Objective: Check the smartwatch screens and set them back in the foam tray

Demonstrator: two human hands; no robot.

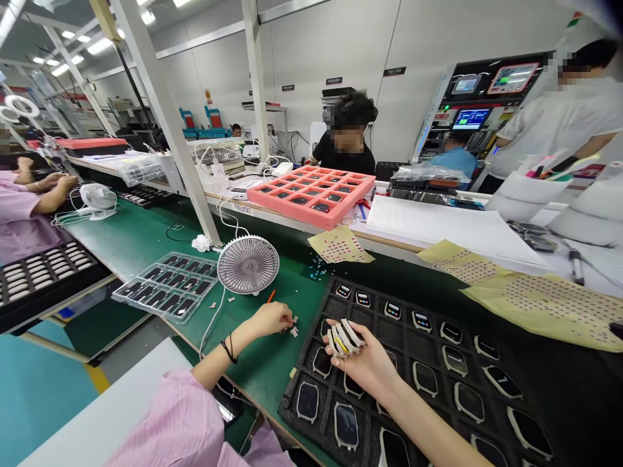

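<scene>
Right now my right hand point(363, 370) curls shut around a bundle of thin white plastic loops point(346, 338) above the black foam tray point(300, 371), light, springy, fragile-looking, best gripped by the bunch; my left hand point(267, 319) sits almost closed at small pale scraps point(293, 331) just beside the tray, hold unclear.

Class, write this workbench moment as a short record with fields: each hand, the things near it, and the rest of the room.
Left hand: fingertips at small pale pieces on a green bench mat
Right hand: holds a bundle of white oval frames above the tray
Things: black foam tray with rows of watch-like devices
Rest: desk fan; clear tray of black parts; red foam tray; co-worker in black
</scene>
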